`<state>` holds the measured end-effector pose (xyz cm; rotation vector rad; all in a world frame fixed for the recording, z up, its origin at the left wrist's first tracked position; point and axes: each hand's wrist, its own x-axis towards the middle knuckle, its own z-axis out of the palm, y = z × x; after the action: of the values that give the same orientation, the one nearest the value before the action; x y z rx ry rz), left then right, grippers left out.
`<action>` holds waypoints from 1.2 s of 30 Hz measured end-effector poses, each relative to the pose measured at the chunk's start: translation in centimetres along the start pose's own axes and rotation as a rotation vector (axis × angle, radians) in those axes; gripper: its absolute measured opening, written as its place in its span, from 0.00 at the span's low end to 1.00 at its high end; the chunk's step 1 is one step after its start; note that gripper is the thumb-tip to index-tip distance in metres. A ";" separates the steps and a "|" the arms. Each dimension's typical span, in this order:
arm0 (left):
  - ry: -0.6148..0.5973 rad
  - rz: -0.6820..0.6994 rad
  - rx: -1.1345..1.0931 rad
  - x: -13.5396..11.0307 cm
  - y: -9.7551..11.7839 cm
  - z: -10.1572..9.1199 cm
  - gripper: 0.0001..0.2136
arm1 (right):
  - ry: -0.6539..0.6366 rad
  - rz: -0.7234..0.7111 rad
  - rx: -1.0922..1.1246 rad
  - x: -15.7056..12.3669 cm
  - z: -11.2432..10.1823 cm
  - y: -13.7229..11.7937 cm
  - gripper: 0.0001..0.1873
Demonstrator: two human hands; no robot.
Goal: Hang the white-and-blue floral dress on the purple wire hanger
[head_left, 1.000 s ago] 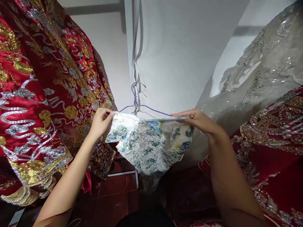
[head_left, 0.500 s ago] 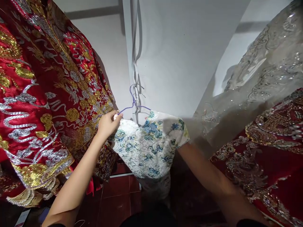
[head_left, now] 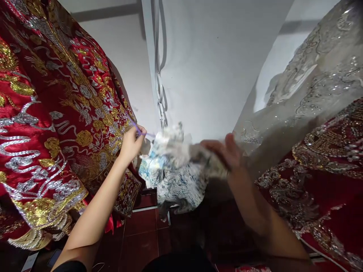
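A thin purple hanger [head_left: 137, 127] is pinched at its neck in my left hand [head_left: 132, 144], with the hook tilted toward the upper left. One arm of the hanger runs right to a short-sleeved white dress [head_left: 181, 181] with a blue-green floral pattern. Its upper part is bunched and blurred, and whether the hanger is still inside it is hard to see. My right hand [head_left: 228, 153] is beside the dress's right side, smeared by motion, its thumb raised and apart from the fingers. The fingers overlap the blurred cloth.
A red jacket [head_left: 85, 102] with gold and silver embroidery hangs close on the left. To the right are a pale beaded gown [head_left: 320, 87] and a dark red beaded garment [head_left: 317, 181]. A hanging chain [head_left: 159, 87] runs down the wall [head_left: 204, 56] above reddish floor tiles [head_left: 140, 234].
My right hand has come out from under the dress's sleeve and up. The dress has crumpled upward. My left hand has shifted from the hanger's arm to its neck, and the hook has tipped left.
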<state>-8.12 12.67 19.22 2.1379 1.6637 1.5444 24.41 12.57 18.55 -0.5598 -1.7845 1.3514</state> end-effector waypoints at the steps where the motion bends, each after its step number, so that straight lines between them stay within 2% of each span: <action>1: -0.002 -0.004 -0.104 -0.5 0.2 0.3 0.07 | -0.112 -0.001 -0.066 -0.2 0.6 0.2 0.44; 2: -0.010 -0.004 -0.210 -1.2 0.4 0.7 0.08 | -0.184 -0.005 -0.148 -0.4 1.2 0.7 0.37; 4: -0.078 0.002 -0.408 -2.9 1.1 1.4 0.08 | -0.163 -0.029 -0.386 -0.8 2.1 2.8 0.27; 5: -0.139 0.011 -0.488 -3.8 1.6 1.7 0.08 | -0.095 -0.054 -0.523 -0.9 2.6 4.2 0.30; 7: -0.293 0.054 -0.584 -5.5 2.9 2.5 0.08 | 0.032 -0.141 -0.761 -1.1 3.8 7.5 0.45; 9: -0.443 0.110 -0.669 -6.7 4.7 3.5 0.09 | 0.038 -0.226 -0.924 -1.0 5.3 10.5 0.55; 11: -0.549 0.117 -0.768 -7.2 6.6 4.5 0.12 | 0.041 -0.290 -0.986 -0.6 6.8 12.6 0.54; 13: -0.579 0.063 -0.867 -7.1 7.8 5.3 0.15 | 0.112 -0.335 -0.971 -0.1 7.6 13.4 0.48; 16: -0.489 -0.023 -0.971 -6.0 7.5 5.4 0.18 | 0.212 -0.429 -0.935 0.1 6.5 12.7 0.44; 19: -0.306 -0.163 -0.985 -5.7 4.4 3.5 0.28 | 0.306 -0.477 -1.022 -0.5 2.9 10.5 0.47; 20: -0.238 -0.237 -0.963 -6.0 3.1 2.6 0.28 | 0.380 -0.446 -1.074 -0.7 1.5 9.6 0.48; 21: -0.136 -0.345 -0.942 -6.7 1.7 1.8 0.24 | 0.465 -0.389 -1.127 -0.8 0.1 8.6 0.48; 22: -0.077 -0.396 -0.925 -7.6 0.5 1.2 0.21 | 0.548 -0.316 -1.170 -0.8 -1.2 7.7 0.49; 24: -0.018 -0.475 -0.915 -9.8 -1.5 0.7 0.21 | 0.662 -0.176 -1.222 -0.4 -3.0 5.7 0.49; 25: -0.029 -0.558 -0.933 -10.9 -2.2 1.0 0.24 | 0.687 -0.128 -1.234 0.1 -3.5 4.8 0.49; 28: -0.010 -0.741 -0.919 -13.6 -3.4 3.0 0.27 | 0.677 -0.105 -1.253 2.7 -3.3 2.6 0.48; 32: 0.126 -0.692 -0.835 -15.2 -4.0 6.1 0.25 | 0.532 -0.190 -1.280 5.6 -0.3 1.7 0.48; 34: 0.164 -0.721 -0.837 -16.1 -4.3 6.8 0.22 | 0.446 -0.225 -1.291 5.3 1.0 2.1 0.50; 36: 0.189 -0.807 -0.853 -17.3 -4.6 7.0 0.20 | 0.402 -0.262 -1.289 3.8 2.1 3.1 0.51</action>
<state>-5.52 5.34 1.60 0.7910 1.2609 1.7029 20.18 15.26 16.71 -1.0901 -2.0883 -0.2484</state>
